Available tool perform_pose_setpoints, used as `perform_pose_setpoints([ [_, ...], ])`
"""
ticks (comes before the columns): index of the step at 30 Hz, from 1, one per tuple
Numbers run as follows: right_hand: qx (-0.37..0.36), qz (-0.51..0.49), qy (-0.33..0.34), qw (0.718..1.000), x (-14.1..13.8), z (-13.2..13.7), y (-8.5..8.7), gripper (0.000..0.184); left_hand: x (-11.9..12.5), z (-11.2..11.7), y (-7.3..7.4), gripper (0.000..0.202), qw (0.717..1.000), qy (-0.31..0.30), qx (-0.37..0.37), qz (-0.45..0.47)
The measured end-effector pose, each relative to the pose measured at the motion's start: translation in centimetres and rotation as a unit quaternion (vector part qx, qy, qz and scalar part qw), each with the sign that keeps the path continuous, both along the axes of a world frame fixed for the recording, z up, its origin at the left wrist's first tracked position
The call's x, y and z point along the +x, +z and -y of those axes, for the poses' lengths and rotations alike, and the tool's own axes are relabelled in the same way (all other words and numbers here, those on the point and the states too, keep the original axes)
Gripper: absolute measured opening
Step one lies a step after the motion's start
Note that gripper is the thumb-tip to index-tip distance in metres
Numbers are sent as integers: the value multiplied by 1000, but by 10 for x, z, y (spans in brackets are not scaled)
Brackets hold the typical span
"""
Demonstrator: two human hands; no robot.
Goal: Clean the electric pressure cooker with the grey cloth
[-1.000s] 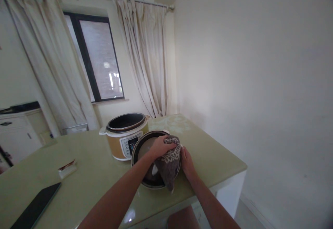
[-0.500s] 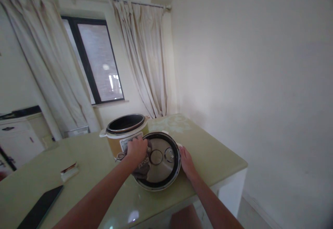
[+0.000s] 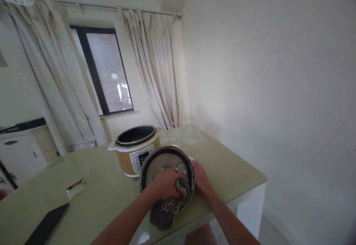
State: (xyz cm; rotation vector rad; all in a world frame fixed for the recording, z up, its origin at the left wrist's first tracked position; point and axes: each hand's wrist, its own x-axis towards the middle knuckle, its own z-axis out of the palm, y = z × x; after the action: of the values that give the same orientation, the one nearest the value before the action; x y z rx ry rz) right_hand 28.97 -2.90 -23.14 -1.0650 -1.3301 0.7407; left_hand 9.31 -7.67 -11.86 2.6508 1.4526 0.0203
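Note:
A round pressure cooker lid point(image 3: 158, 162) is tilted up on the table's near side, its metal underside and dark sealing ring facing me. My right hand point(image 3: 201, 176) grips it by the white handle at its right edge. Bunched in my left hand point(image 3: 166, 185) is a grey-brown cloth point(image 3: 162, 215), pressed against the lower right of the lid's underside and hanging below the rim. Just behind the lid stands the electric pressure cooker point(image 3: 125, 162), uncovered, with its control panel facing forward and a dark inner pot showing.
The pale green table point(image 3: 105, 189) carries a dark phone or tablet point(image 3: 47, 223) at the lower left and a small white packet point(image 3: 75, 189) beyond it. A wall point(image 3: 264, 89) rises on the right. Curtains point(image 3: 155, 63) flank the window point(image 3: 108, 70) behind.
My left hand has wiped the cloth from the lid's left edge across to its lower right. My right hand keeps hold of the lid. The view has tipped slightly upward.

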Motion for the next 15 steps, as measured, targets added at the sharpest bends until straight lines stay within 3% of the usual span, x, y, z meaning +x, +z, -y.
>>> perform_pose_setpoints([
  [4,-3,1,2,1000,3,-1,-1,61,21,-3,-12,50,992,15,121,40],
  [10,8,-18,2,1000,6,-5,-1,62,14,-15,-28,41,972,84,102,196],
  [15,3,-22,-9,1000,4,-8,-5,66,-2,-34,-20,35,912,110,104,382],
])
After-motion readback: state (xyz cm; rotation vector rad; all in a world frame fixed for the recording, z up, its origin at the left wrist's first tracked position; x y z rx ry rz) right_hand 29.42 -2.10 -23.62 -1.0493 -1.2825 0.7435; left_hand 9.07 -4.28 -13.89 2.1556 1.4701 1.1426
